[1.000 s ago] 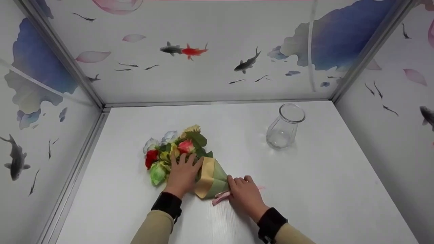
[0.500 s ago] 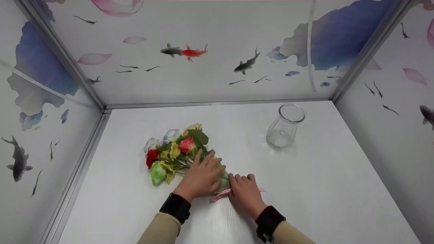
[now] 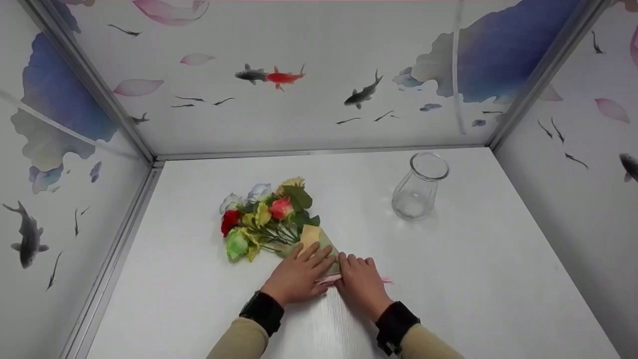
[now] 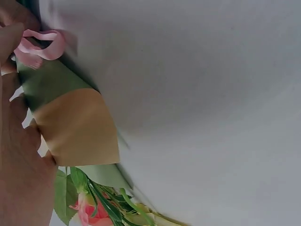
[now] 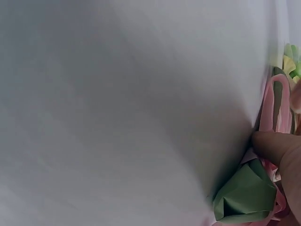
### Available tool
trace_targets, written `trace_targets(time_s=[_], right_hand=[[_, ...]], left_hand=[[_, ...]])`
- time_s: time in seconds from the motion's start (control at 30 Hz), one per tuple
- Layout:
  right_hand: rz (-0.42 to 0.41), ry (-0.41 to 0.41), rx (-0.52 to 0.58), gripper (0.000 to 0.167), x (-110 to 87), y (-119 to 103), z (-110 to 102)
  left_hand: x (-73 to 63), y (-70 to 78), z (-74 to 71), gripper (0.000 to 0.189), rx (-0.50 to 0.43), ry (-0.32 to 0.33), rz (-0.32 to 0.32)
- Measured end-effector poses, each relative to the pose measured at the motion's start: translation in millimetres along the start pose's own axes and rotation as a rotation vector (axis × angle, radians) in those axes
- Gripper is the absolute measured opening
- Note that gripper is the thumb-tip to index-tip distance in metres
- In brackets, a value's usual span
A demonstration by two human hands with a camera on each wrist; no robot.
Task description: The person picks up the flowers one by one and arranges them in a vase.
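Note:
A bouquet [image 3: 266, 217] of red, pink, green, yellow and pale blue flowers lies on the white table, blooms pointing to the back left. Its paper wrap [image 4: 80, 127], green with a tan fold, narrows toward a pink ribbon [image 4: 55, 44]. My left hand [image 3: 298, 276] rests across the wrap, fingers extended, its thumb side near the ribbon. With curled fingers my right hand [image 3: 363, 284] grips the narrow tied end. In the right wrist view its thumb [image 5: 273, 146] presses by the ribbon, and the green paper end [image 5: 247, 193] sticks out below.
A clear glass vase [image 3: 414, 189] stands upright at the back right of the white table [image 3: 478, 269]. Panels printed with fish and petals enclose the table at the back and both sides.
My left hand has moved right, from beside the blooms onto the paper wrap near the ribbon. The flower heads have shifted slightly right and back. My right hand keeps its grip on the tied end.

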State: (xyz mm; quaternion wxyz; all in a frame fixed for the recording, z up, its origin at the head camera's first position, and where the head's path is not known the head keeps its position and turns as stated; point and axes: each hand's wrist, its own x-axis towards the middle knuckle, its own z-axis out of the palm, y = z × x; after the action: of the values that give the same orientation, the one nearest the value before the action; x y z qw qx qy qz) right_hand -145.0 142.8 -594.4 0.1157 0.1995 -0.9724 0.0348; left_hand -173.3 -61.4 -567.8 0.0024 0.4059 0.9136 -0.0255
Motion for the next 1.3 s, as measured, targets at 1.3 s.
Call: trace_targets(time_s=[1.3], right_hand=[[-0.357, -0.018, 0.12, 0.058, -22.5, 17, -1]], left_hand=[[-13.7, -33.8, 8.2, 0.072, -0.121, -0.005, -0.152]])
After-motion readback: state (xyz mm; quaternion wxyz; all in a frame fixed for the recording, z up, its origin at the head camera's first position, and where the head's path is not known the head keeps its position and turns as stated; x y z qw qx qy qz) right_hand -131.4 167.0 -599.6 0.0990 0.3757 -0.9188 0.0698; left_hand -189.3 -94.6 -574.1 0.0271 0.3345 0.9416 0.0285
